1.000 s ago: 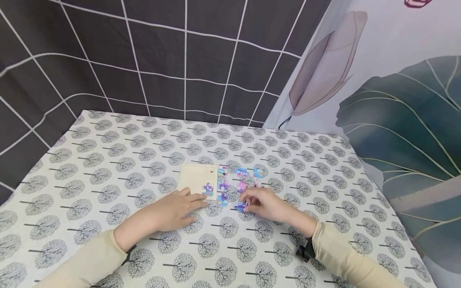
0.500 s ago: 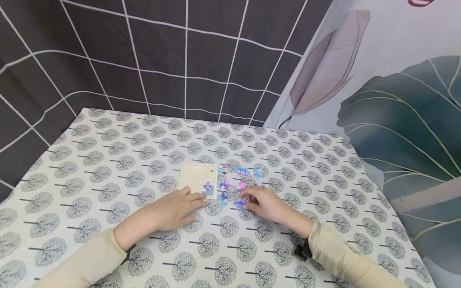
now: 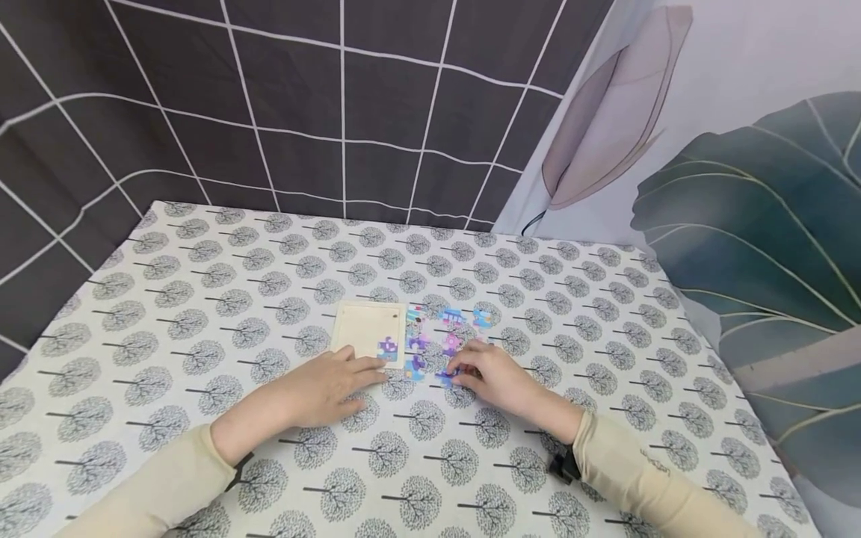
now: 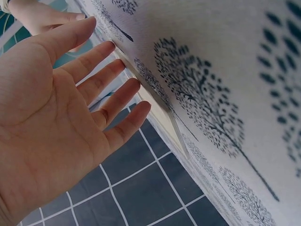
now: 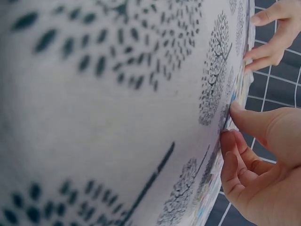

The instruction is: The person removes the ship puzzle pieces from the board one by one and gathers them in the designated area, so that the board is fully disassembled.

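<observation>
My right hand (image 3: 494, 377) pinches a purple-and-blue jigsaw puzzle piece (image 3: 445, 379) between thumb and fingertips, low over the cloth. Much of that piece is hidden by the fingers. In the right wrist view, the thumb (image 5: 249, 120) and curled fingers meet close to the table. A pale, square puzzle tray (image 3: 359, 321) lies flat to the left, with one purple puzzle piece (image 3: 387, 348) in its lower right corner. My left hand (image 3: 332, 388) lies with spread fingers at the tray's near edge; in the left wrist view its fingertips (image 4: 140, 110) reach the tray's side.
Several loose puzzle pieces lie right of the tray, among them a blue one (image 3: 481, 319), a pink one (image 3: 452, 344) and a purple-blue one (image 3: 415, 366). The tablecloth (image 3: 424, 456) has a tree print. A dark gridded curtain (image 3: 289, 97) hangs behind the table.
The right hand's fingers have shifted slightly around the purple-and-blue puzzle piece, which now shows less beneath them. The left hand stays in place at the tray.
</observation>
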`<state>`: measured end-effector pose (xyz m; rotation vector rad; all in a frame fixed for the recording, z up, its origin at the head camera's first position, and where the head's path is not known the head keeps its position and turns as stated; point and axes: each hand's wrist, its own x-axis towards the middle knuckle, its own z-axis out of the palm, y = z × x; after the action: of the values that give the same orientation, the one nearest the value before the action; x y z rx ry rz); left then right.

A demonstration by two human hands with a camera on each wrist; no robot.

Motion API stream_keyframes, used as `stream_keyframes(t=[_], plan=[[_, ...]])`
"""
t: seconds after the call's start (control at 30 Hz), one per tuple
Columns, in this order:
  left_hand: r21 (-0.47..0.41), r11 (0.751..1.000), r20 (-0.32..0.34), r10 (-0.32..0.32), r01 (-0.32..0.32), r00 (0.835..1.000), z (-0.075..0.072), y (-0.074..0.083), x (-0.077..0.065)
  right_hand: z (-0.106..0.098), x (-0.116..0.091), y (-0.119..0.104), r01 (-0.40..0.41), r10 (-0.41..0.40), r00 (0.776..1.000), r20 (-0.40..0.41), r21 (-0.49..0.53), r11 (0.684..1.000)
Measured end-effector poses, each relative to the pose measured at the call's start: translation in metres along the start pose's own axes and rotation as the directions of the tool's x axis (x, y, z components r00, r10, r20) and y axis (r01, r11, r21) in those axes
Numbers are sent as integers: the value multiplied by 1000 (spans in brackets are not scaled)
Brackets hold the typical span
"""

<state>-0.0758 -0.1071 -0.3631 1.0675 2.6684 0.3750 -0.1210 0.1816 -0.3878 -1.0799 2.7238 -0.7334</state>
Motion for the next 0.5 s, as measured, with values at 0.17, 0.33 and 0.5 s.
stream_keyframes(t=[0.17, 0.33, 0.5], plan=[[-17, 1000, -10, -1, 1, 1000, 1, 0, 0, -4, 5, -2, 4, -4, 1000, 11, -5, 1000], [-20, 1000, -20, -10, 9, 1000, 2, -1, -2, -7, 11, -2, -17, 16, 1000, 22, 18, 1000], [0, 1000, -13, -9, 9, 1000, 3, -1, -2, -7, 12, -4, -22, 22, 999, 50, -2, 1000]])
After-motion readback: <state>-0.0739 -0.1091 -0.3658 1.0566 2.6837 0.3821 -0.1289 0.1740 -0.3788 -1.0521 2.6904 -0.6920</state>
